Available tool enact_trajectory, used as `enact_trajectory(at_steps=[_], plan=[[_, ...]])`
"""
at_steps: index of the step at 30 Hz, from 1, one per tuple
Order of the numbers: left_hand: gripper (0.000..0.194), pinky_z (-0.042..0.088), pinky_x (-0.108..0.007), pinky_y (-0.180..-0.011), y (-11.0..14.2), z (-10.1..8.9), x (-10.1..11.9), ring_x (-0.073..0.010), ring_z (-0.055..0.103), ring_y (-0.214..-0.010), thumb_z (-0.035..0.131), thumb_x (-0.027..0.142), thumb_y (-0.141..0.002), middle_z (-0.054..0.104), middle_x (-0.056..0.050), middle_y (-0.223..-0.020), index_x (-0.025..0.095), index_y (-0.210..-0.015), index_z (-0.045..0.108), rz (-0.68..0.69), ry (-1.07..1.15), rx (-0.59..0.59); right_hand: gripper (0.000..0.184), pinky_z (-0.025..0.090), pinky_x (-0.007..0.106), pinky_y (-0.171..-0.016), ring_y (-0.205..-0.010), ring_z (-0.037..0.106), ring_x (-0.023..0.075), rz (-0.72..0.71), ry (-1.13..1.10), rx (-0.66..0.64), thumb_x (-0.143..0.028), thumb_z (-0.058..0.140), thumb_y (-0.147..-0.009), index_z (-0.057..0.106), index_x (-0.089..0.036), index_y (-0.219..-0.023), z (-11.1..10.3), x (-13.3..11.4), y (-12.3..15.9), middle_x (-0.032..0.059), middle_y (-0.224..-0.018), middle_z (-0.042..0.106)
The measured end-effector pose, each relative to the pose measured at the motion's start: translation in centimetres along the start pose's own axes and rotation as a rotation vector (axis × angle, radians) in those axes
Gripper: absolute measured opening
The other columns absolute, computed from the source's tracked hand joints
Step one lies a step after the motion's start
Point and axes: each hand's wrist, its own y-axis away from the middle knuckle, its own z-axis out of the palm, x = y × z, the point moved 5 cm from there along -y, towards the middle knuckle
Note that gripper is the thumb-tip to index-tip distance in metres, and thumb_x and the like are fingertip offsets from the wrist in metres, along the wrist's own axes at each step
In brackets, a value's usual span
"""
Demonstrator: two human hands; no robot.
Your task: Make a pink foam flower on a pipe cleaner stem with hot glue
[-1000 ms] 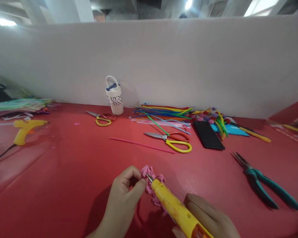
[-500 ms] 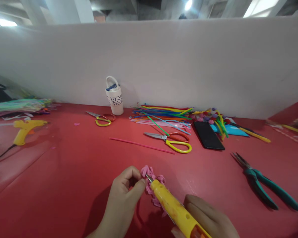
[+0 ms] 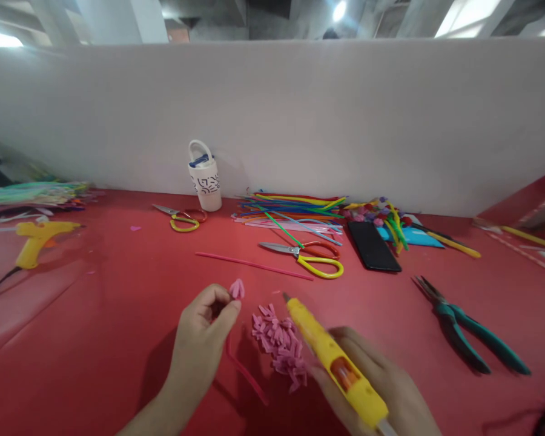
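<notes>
- The left hand (image 3: 204, 330) is closed in a pinch, thumb and forefinger on a small pink piece (image 3: 237, 289) — its petal-like tips stand up above the fingers, over the bench (image 3: 95, 339).
- A bent pink stem (image 3: 249, 378) runs out from below the left hand, slanting toward the near side.
- The right hand (image 3: 395, 381) is wrapped around a yellow glue gun (image 3: 315, 330); its nozzle points forward and to the left, apart from the pink piece.
- Between the two hands lies a heap of pink cuttings (image 3: 281, 342), the gun's front end just beside it.
- Beyond the hands, a straight pink stick (image 3: 254, 264) lies crosswise, with the nearer scissors (image 3: 295, 250) behind its right part.
- Farther back sits a bundle of coloured stems (image 3: 295, 209); a black phone (image 3: 373, 245) lies to its right.
- Pliers (image 3: 449, 313) with green handles rest at the right, well apart from the hands.
- At the back left, a white cup (image 3: 208, 188) stands upright near a second pair of scissors (image 3: 177, 215) — another yellow gun (image 3: 34, 242) sits farther left.
</notes>
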Motion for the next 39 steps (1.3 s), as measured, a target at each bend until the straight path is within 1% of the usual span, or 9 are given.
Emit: enact_trajectory(at_steps=[3,6,11,14,17,22,26,32,39], plan=[[0.020,0.030,-0.021,-0.053,0.0,0.5,-0.6,-0.0093,0.034,-0.052,0.054,0.022,-0.073,0.038,0.008,-0.053,0.020,-0.057,0.043,-0.126,0.058,-0.057,0.010,0.032,0.024,-0.041,-0.044,0.048,0.0137,0.110,0.182,-0.049,-0.019,0.049,-0.078,0.041,-0.024,-0.075,0.2,2.4,-1.1,-0.0027,-0.061,0.050],[0.020,0.029,-0.020,-0.050,0.5,1.6,-1.1,-0.0085,0.033,-0.050,0.054,0.021,-0.072,0.040,0.008,-0.051,0.019,-0.055,0.042,-0.216,0.112,-0.144,0.019,0.034,0.025,-0.049,-0.060,0.054,0.0156,0.167,0.353,-0.163,-0.005,0.049,-0.066,0.044,-0.020,-0.077,0.7,4.5,-2.1,0.0028,-0.078,0.052],[0.020,0.029,-0.020,-0.048,0.8,2.3,-1.2,-0.0082,0.035,-0.048,0.057,0.023,-0.070,0.045,0.008,-0.049,0.019,-0.056,0.044,-0.256,0.137,-0.204,0.022,0.035,0.027,-0.056,-0.065,0.054,0.0177,0.188,0.404,-0.226,-0.001,0.050,-0.059,0.048,-0.017,-0.074,-0.3,6.0,-2.6,0.0043,-0.078,0.053],[0.021,0.031,-0.020,-0.049,0.9,2.5,-1.1,-0.0089,0.040,-0.047,0.057,0.027,-0.072,0.051,0.007,-0.046,0.019,-0.056,0.047,-0.258,0.120,-0.230,0.016,0.037,0.030,-0.062,-0.070,0.053,0.0197,0.161,0.407,-0.191,-0.010,0.056,-0.069,0.053,-0.017,-0.083,-1.4,4.9,-2.4,0.0063,-0.085,0.054],[0.022,0.035,-0.021,-0.051,1.2,2.8,-1.0,-0.0098,0.047,-0.046,0.055,0.030,-0.075,0.057,0.005,-0.047,0.019,-0.057,0.049,-0.267,0.105,-0.276,0.008,0.037,0.031,-0.069,-0.075,0.051,0.0192,-0.013,0.342,-0.093,-0.011,0.054,-0.078,0.055,-0.019,-0.079,-1.3,2.0,-2.2,0.0055,-0.084,0.056],[0.019,0.035,-0.022,-0.046,1.9,3.5,-0.8,-0.0086,0.048,-0.036,0.055,0.029,-0.074,0.060,0.004,-0.051,0.018,-0.059,0.049,-0.296,0.117,-0.333,0.011,0.034,0.031,-0.068,-0.069,0.047,0.0170,-0.303,0.366,-0.201,-0.009,0.058,-0.077,0.056,-0.018,-0.071,2.5,-1.0,-1.5,0.0018,-0.076,0.058],[0.019,0.034,-0.022,-0.044,2.1,3.7,-0.6,-0.0079,0.047,-0.035,0.055,0.026,-0.073,0.060,0.004,-0.050,0.018,-0.057,0.049,-0.299,0.128,-0.355,0.011,0.033,0.032,-0.069,-0.071,0.047,0.0175,-0.308,0.369,-0.222,-0.011,0.059,-0.078,0.056,-0.018,-0.069,3.9,-0.8,-1.5,0.0016,-0.075,0.058],[0.017,0.035,-0.021,-0.044,2.3,4.2,-1.1,-0.0082,0.050,-0.038,0.054,0.025,-0.075,0.063,0.002,-0.054,0.018,-0.060,0.050,-0.307,0.151,-0.425,0.014,0.035,0.027,-0.061,-0.066,0.048,0.0160,-0.247,0.309,-0.213,-0.004,0.054,-0.073,0.054,-0.018,-0.072,2.7,-1.3,-1.4,0.0014,-0.072,0.058],[0.017,0.034,-0.019,-0.044,2.9,4.5,-1.1,-0.0090,0.047,-0.040,0.054,0.025,-0.075,0.055,0.005,-0.042,0.018,-0.060,0.049,-0.302,0.134,-0.465,0.024,0.040,0.022,-0.065,-0.071,0.052,0.0134,-0.083,-0.090,-0.242,0.004,0.049,-0.070,0.054,-0.019,-0.076,2.4,-1.0,-1.4,0.0003,-0.077,0.060]])
